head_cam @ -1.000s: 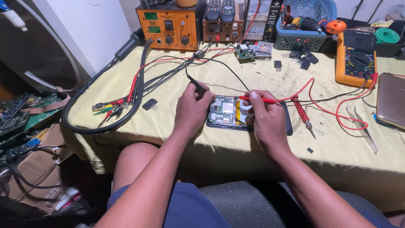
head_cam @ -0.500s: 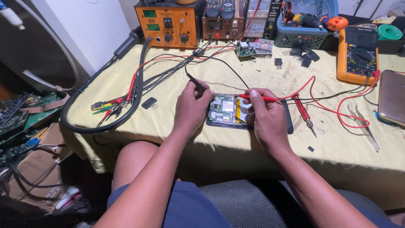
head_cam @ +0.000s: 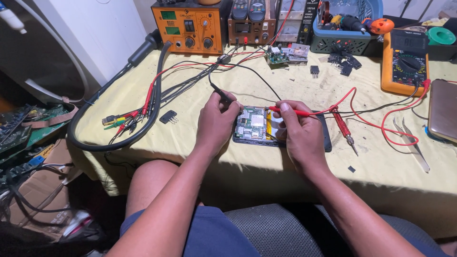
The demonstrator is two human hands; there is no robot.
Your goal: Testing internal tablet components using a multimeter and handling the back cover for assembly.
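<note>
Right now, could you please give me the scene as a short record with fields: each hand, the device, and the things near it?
Left hand: left hand holds a black probe at the device's left edge.
Right hand: right hand holds a red probe, tip pointing left over the device.
Device: opened device with its circuit board exposed, lying flat on the yellow cloth.
Right of device: red screwdriver, metal tweezers.
Back right: orange multimeter.
Back: orange bench unit, blue basket.

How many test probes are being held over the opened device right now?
2: a black probe in the left hand, a red probe in the right hand, both over the opened device. More leads lie bundled at left.
</note>
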